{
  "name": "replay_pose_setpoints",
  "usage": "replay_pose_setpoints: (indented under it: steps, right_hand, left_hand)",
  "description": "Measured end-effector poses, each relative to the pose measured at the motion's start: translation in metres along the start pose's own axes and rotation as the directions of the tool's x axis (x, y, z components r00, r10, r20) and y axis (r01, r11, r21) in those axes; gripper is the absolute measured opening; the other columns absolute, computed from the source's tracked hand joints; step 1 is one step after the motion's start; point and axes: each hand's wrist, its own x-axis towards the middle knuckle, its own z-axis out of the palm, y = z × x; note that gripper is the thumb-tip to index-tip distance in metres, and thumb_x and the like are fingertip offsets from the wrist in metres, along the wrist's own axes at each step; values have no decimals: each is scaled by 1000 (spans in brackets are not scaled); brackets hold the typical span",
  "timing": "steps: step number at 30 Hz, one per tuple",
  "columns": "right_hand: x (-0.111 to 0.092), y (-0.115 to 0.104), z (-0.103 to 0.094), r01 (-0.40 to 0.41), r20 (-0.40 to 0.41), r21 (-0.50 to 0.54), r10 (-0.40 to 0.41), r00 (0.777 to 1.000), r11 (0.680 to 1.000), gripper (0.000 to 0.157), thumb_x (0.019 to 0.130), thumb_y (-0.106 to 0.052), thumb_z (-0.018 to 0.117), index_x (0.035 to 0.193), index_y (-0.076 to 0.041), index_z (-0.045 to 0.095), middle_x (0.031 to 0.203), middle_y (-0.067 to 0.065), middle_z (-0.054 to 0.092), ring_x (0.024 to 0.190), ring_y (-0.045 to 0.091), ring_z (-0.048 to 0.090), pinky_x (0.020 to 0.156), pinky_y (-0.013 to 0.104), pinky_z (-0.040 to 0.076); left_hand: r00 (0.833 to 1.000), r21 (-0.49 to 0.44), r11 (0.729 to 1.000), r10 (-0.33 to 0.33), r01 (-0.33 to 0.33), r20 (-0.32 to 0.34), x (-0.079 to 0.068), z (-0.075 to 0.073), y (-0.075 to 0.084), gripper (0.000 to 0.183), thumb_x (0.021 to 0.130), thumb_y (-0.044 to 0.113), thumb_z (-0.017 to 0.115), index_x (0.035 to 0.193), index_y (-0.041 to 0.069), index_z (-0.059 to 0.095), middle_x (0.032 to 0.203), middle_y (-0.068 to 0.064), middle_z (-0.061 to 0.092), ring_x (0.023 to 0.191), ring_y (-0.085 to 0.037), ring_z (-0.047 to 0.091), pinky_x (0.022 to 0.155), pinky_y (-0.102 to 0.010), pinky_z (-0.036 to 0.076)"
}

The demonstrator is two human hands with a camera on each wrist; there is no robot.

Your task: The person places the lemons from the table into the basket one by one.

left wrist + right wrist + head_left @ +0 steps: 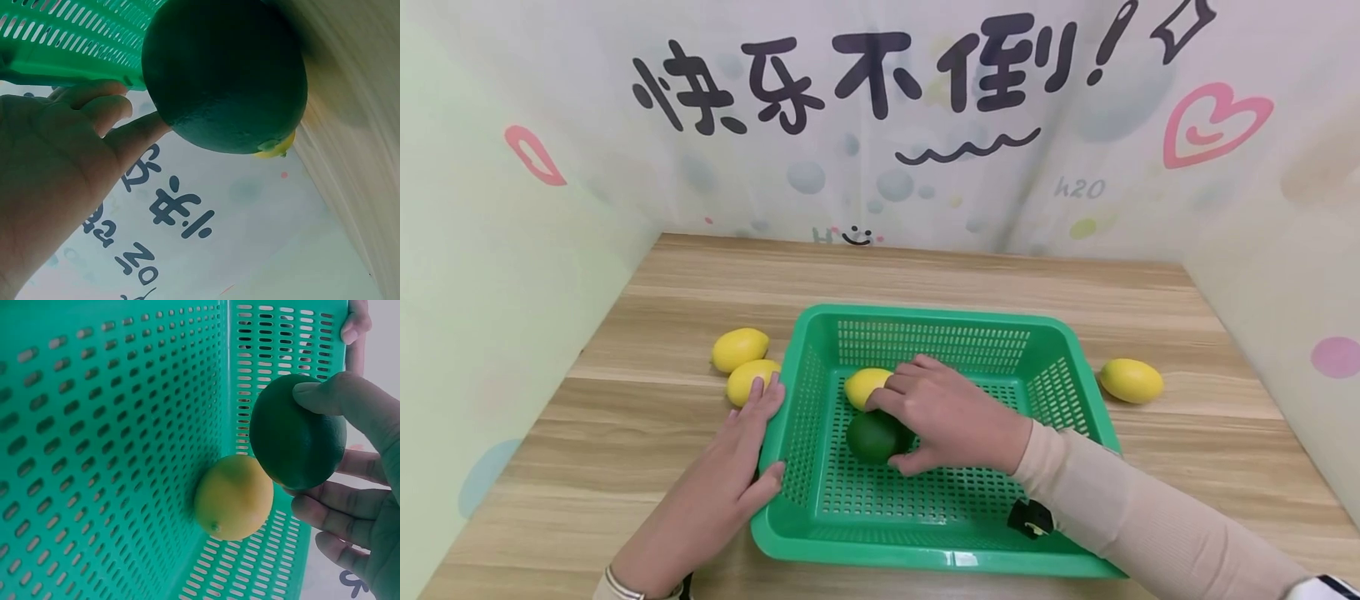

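Note:
My right hand (936, 412) reaches into the green plastic basket (857, 550) and holds a dark green lime (297, 434) between thumb and fingers. Beside that lime, a yellow lemon (234, 499) rests on the basket floor. My left hand (726, 475) lies along the basket's left side, its fingers (767, 396) extended at the rim. Another dark green lime (225, 75) sits outside the basket, close under the left hand in the left wrist view; that hand mostly hides it from the head view. Just beyond the left fingertips is a lemon (748, 379).
A further lemon (740, 348) touches the one near my left hand. To the basket's right lies a single lemon (1131, 381) on the wooden table (647, 333). A printed curtain (865, 183) hangs behind the table, with pale walls on both sides.

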Motion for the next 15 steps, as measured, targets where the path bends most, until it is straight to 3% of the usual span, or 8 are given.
replay_pose_setpoints:
  steps: [15]
  right_hand:
    - [2,0,10,5,44,-11,-4,999,1000,52,73,-44,87,113,-15,70,101,-5,71,93,15,62,84,35,48]
  left_hand:
    - [1000,0,1000,3,-3,-1,-1,1,0,73,104,18,54,165,8,14,172,-7,13,158,-31,7,126,-48,13]
